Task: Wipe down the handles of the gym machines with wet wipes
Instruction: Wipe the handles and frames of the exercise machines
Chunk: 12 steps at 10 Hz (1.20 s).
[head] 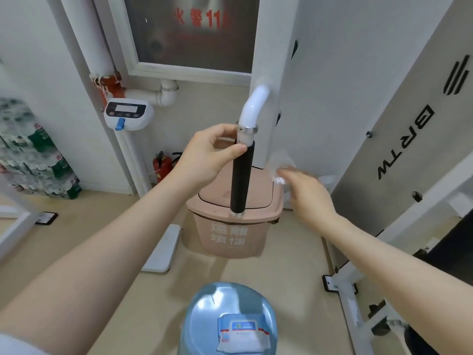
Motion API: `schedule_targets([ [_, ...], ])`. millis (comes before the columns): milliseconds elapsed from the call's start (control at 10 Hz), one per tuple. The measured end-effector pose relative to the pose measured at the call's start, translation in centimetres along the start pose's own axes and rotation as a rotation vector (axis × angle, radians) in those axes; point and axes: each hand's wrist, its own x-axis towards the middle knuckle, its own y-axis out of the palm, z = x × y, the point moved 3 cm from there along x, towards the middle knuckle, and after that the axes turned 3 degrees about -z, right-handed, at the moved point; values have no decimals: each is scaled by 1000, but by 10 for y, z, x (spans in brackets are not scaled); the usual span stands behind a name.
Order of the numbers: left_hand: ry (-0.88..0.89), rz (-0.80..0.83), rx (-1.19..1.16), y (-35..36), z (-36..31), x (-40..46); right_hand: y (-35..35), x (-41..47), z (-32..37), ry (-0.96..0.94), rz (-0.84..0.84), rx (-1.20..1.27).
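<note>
A black foam handle [242, 175] hangs down from a white bent tube [252, 108] of the gym machine, with a metal collar at its top. My left hand [212, 152] pinches the handle's top end just below the collar, thumb on the black grip. My right hand [304, 193] is to the right of the handle, apart from it, and holds a crumpled white wet wipe [279, 166], blurred by motion. A pack of wet wipes [242, 334] lies on a blue water-jug bottom [202, 316] at the lower centre.
A pink lidded bin [230, 234] stands on the floor right behind the handle. A white scale [162, 249] lies left of it. The machine's white frame [348, 275] and grey panel [399, 139] fill the right. Bottled-water packs [33, 155] and a red extinguisher [161, 166] stand left.
</note>
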Motion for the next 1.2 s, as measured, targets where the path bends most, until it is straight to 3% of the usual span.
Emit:
schedule_targets([
  [100,-3,-6,38,-1,-4,0,7,15,16,827,281,1105],
  [200,2,-1,79,0,-6,-1,-8,45,37,697,249,1555],
  [300,10,-1,104,1,-6,-1,-12,45,47,425,173,1578],
  [400,14,-18,130,-1,-6,-1,9,28,43,364,281,1441],
  [600,23,-37,167,1,-8,0,-7,45,37,279,237,1547],
  [700,44,-58,250,1,-6,1,30,23,38,316,387,1397],
  [800,40,-25,254,2,-6,2,34,21,35,365,400,1435],
  [900,22,-3,227,3,-6,2,27,23,31,401,229,1585],
  [1000,-3,16,193,1,-5,2,51,-9,24,432,303,1291],
  [1100,-15,23,145,-2,-5,4,55,-21,22,482,356,1246],
  [1200,-25,22,119,-6,-4,3,36,-10,36,431,212,1477],
])
